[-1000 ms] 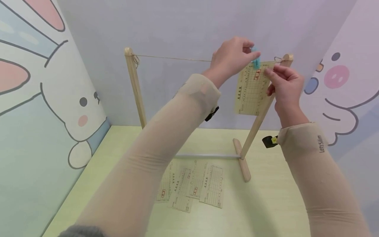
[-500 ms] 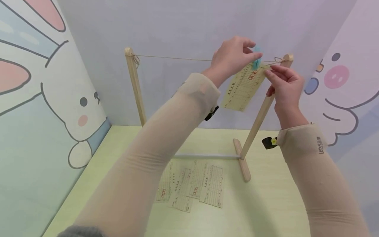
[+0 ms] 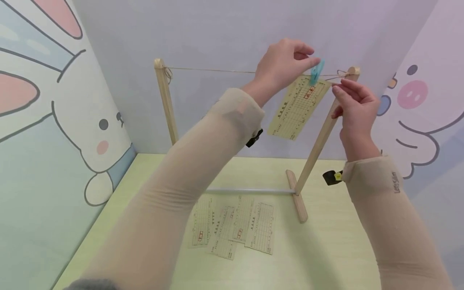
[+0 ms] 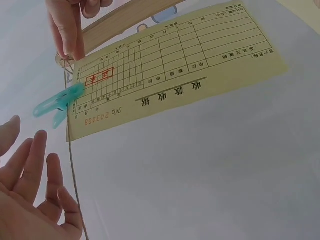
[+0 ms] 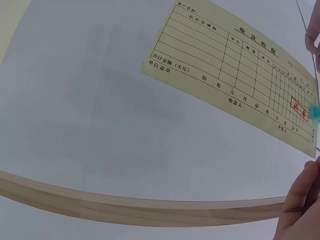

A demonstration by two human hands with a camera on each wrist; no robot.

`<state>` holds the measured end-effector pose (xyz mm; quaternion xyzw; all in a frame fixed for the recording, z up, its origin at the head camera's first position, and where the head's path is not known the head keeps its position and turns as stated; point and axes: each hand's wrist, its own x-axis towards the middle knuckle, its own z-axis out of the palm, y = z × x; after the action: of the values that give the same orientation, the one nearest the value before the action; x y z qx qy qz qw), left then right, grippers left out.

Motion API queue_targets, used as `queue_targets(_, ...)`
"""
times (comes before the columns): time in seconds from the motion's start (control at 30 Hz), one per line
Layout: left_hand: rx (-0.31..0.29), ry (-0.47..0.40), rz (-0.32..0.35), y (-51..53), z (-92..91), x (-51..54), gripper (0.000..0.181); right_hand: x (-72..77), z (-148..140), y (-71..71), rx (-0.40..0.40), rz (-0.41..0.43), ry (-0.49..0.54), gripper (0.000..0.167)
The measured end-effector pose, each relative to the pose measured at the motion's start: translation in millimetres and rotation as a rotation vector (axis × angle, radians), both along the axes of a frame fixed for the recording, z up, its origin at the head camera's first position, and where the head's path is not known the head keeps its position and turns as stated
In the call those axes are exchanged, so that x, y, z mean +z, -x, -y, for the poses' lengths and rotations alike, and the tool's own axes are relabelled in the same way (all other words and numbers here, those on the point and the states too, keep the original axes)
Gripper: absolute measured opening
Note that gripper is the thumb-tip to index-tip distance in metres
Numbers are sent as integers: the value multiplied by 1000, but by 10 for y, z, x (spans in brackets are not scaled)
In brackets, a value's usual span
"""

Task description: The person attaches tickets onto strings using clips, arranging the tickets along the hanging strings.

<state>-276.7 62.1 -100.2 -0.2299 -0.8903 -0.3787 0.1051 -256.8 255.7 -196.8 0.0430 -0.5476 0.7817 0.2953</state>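
Observation:
A yellow printed receipt [image 3: 299,106] hangs tilted from the string [image 3: 214,71], its lower end swung left. At its top edge a light-blue clothespin [image 3: 316,72] clips it to the string. My left hand [image 3: 280,64] is just left of the clothespin; the left wrist view shows its fingers [image 4: 37,155] spread apart from it, holding nothing. My right hand [image 3: 357,106] is by the receipt's upper right corner, thumb and forefinger close together. Whether those fingertips pinch the string or the paper corner cannot be made out. In the right wrist view only part of that hand [image 5: 300,200] shows.
The string spans two wooden posts [image 3: 319,141] joined low down by a pale bar [image 3: 253,189]. Several more receipts [image 3: 261,227] lie overlapping on the pale yellow tabletop [image 3: 333,241]. A rabbit picture [image 3: 87,133] covers the left wall, a pig picture [image 3: 413,94] the right.
The receipt's lower end has swung left. My left fingers have come off the clothespin, which now leans. My right hand has shifted slightly right, to the edge of the receipt's corner.

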Motion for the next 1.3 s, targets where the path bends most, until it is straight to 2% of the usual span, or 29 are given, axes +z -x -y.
queue_targets(0.27, -46, -95, -96, -110, 91, -6, 33, -33, -54, -56, -8, -32, 45, 44)
queue_targets(0.5, -105, -205, -109, -177, 169, -29, 29, -55, -68, -117, -1, -23, 49, 42)
queue_targets(0.73, -145, -227, -162, -239, 247, -74, 29, -127, -40, -170, 8, -23, 18, 45)
queue_targets(1.03, -176, -245, -136, -322, 304, -132, 29, -274, 18, -242, 12, 20, -25, 41)
queue_targets(1.2, -224, -264, -119, -386, 358, -160, 29, -345, 41, -273, 17, 52, -55, 36)
queue_targets(1.3, -245, -278, -134, -423, 400, -204, 29, -391, 55, -285, 22, 57, -71, 31)
